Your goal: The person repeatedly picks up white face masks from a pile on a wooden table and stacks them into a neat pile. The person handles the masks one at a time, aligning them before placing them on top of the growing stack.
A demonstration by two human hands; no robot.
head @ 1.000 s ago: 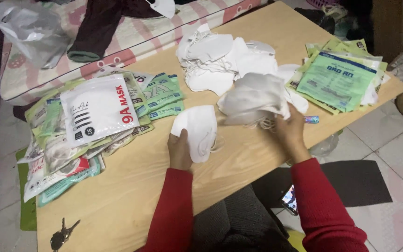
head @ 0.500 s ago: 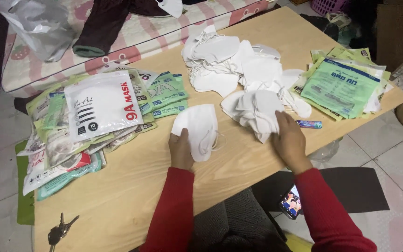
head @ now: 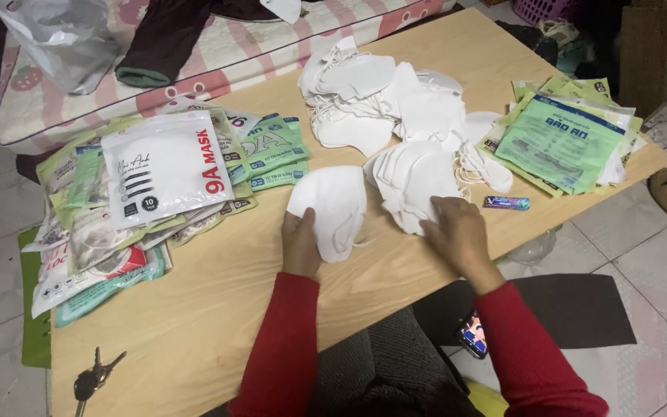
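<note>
A heap of flat packets (head: 117, 224) in white, green and clear film lay at the desk's left, topped by a white pouch (head: 165, 167). A green packet stack (head: 565, 143) sat far right. A lit phone screen (head: 474, 334) showed below the desk's near edge.

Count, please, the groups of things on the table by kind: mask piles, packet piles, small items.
White mask piles: 3 – left hand's stack, right hand's stack, loose heap
Packet piles: 2
Small items: 2 – keys, small tube
Total: 7

Both hands, left (head: 300, 245) and right (head: 457, 232), rest palm-down, fingers curled.
</note>
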